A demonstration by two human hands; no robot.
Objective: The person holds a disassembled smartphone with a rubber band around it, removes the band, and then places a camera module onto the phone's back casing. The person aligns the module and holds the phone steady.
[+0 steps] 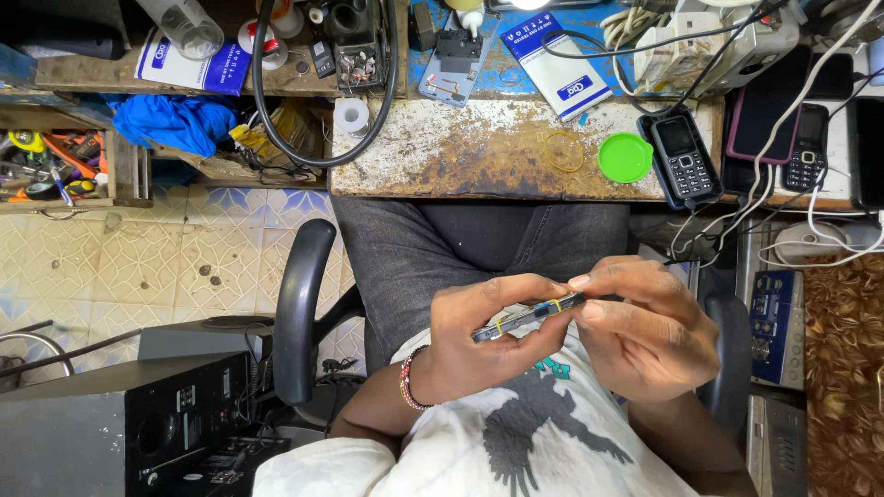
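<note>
Low in the centre of the frame, the left hand (pixel 479 336) cradles a slim dark smartphone bound with yellow rubber bands (pixel 528 316), seen edge-on, long axis running left to right and tilting up rightward. At its right end the right hand (pixel 645 327) pinches it, fingers closed (both hands clamped). Farther up, a green round plastic lid (pixel 625 157) lies on the worn rusty white workbench (pixel 442 147).
</note>
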